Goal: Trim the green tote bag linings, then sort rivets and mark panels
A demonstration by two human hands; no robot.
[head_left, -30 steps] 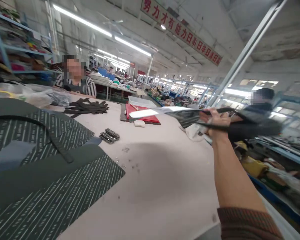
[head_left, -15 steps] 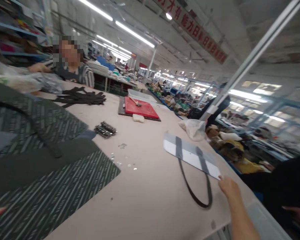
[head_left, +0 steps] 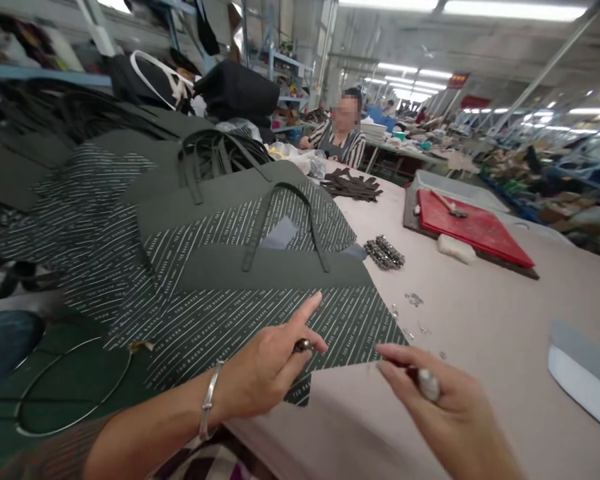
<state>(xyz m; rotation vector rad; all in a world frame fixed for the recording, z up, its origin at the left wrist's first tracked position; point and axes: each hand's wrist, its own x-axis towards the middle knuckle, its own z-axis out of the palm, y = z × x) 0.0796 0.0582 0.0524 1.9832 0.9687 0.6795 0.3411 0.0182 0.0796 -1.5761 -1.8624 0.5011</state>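
My left hand (head_left: pixel 265 363) is over the lower edge of a dark green bag panel (head_left: pixel 260 320) with pale slanted lettering. Its index finger stretches forward, while the thumb and other fingers curl around a small dark shiny piece (head_left: pixel 301 345). Close to the panel's right corner is my right hand (head_left: pixel 445 407), thumb and index finger nearly together. A pale rounded thing (head_left: pixel 429 385) shows in its grip, its kind unclear. The panel has a plain dark band (head_left: pixel 280 270) along its top with a looped strap handle (head_left: pixel 317 230).
More panels with straps (head_left: pixel 200 193) are piled to the left. Dark metal pieces (head_left: pixel 384 253), dark strips (head_left: pixel 353 185) and a red board (head_left: pixel 480 223) with a hammer (head_left: pixel 447 204) lie on the table (head_left: pixel 500 320). A white template (head_left: pixel 580 387) is at right. A person (head_left: pixel 343 133) sits beyond.
The view has swung left. My right hand has let go of the white template and is now beside the bag panel. My left hand has come fully into view over the panel.
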